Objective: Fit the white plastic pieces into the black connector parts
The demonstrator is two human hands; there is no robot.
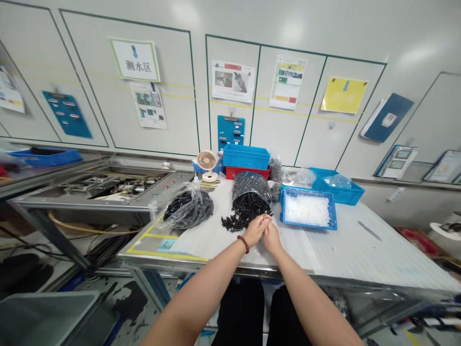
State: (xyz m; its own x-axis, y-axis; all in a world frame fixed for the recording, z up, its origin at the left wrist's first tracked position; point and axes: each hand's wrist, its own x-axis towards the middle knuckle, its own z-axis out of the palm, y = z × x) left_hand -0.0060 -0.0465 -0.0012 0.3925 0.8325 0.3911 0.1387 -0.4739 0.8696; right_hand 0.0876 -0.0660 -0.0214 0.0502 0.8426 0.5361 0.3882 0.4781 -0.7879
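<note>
My left hand (255, 230), with a red bead bracelet (244, 244) at its wrist, meets my right hand (272, 236) over the front of the table. The fingers of both are closed together around something small; only a thin tip shows above them, and its kind cannot be made out. Just beyond my hands, small black parts (248, 204) spill from the mouth of a clear plastic bag (252, 182). More of them lie loose to the left. On the right stands a blue tray (334, 222) filled with small white pieces (307, 209).
Left on the white-covered table (345, 254) lies another clear bag of black parts (189, 209). Behind stand a small fan (208, 166), a blue bin (246, 157) on a red bin (230, 173), and another blue bin (349, 194). Tweezers (369, 230) lie at right.
</note>
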